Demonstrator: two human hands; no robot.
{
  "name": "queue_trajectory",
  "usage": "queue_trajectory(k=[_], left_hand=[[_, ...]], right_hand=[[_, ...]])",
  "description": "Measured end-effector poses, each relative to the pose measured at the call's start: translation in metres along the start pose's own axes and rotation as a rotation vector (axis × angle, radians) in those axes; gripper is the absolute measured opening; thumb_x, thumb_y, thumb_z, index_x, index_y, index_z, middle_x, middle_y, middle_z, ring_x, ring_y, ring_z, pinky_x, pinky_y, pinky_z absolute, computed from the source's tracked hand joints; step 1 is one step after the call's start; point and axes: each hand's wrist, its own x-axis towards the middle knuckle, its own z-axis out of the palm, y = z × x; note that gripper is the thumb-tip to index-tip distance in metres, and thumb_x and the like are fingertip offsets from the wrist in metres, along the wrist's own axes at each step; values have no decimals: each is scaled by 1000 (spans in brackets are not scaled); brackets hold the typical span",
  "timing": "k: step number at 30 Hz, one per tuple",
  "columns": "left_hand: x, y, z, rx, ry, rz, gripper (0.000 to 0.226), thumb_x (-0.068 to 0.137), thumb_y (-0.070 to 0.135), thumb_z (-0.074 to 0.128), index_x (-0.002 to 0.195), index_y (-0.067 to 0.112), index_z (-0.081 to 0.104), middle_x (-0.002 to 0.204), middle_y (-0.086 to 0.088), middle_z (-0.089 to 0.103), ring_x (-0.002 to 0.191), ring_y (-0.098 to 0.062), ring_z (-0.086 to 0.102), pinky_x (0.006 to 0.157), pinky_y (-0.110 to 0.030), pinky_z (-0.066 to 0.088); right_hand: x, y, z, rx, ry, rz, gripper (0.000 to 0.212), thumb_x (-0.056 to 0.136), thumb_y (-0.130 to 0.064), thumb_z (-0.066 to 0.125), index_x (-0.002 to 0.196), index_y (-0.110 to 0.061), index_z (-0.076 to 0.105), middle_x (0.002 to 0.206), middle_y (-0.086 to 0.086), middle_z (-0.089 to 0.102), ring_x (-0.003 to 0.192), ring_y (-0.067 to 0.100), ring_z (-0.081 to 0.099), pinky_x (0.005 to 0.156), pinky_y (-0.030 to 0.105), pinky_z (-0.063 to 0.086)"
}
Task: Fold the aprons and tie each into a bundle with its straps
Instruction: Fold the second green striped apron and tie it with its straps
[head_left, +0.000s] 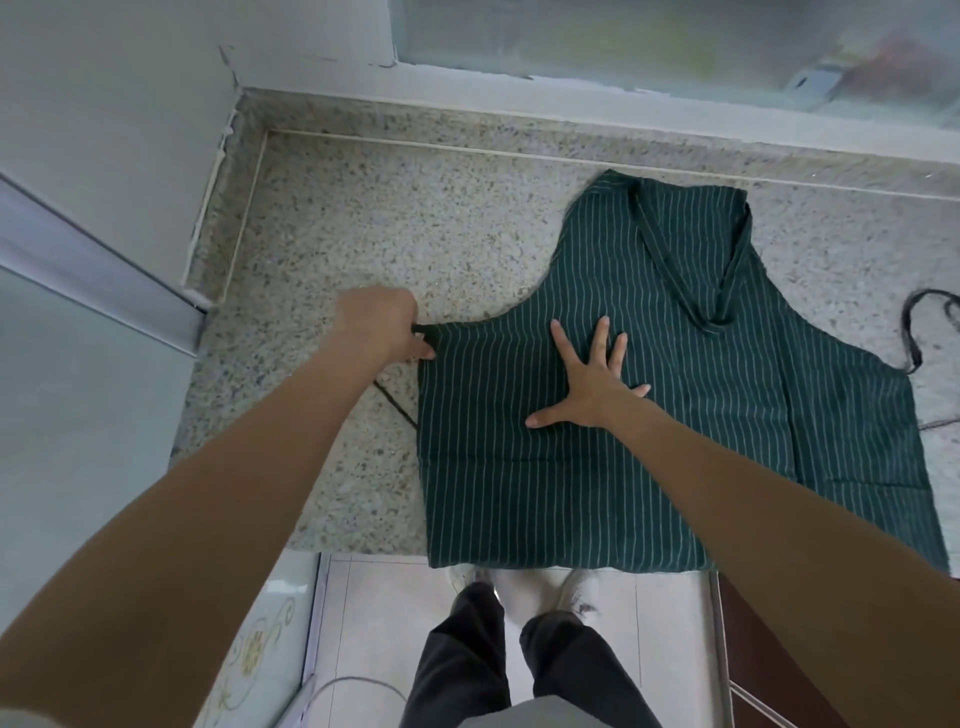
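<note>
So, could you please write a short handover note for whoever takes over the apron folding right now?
Left hand: pinches the left waist strap at the corner of the green striped apron.
Right hand: flat, fingers spread, presses on the middle of the apron.
Apron: spread flat on the speckled stone counter, bib away from the person, neck loop lying on the bib, right waist strap loose on the counter.
Done: apron laid out.
Left: fold it, then tie the bundle with the straps.

Left of apron (649, 415): bare speckled counter (363, 234) is lying open.
Far edge: raised ledge (467, 111) is closing it off.
Left corner: wall (104, 104) is blocking.
Right: loose strap (914, 332) is lying across the counter.
</note>
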Motion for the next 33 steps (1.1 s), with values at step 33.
queue_trajectory(k=[33], left_hand=[[-94,66,96,-634,111,-329,64,87,23,65,133,-5,30,134,-27,36,121,-36,41,97,-39,41]], right_hand=[[-78,47,80,86,179,-97,103,77,-52,69,148,-40,-4,157,7,-19,143,33,-18,106,70,11]])
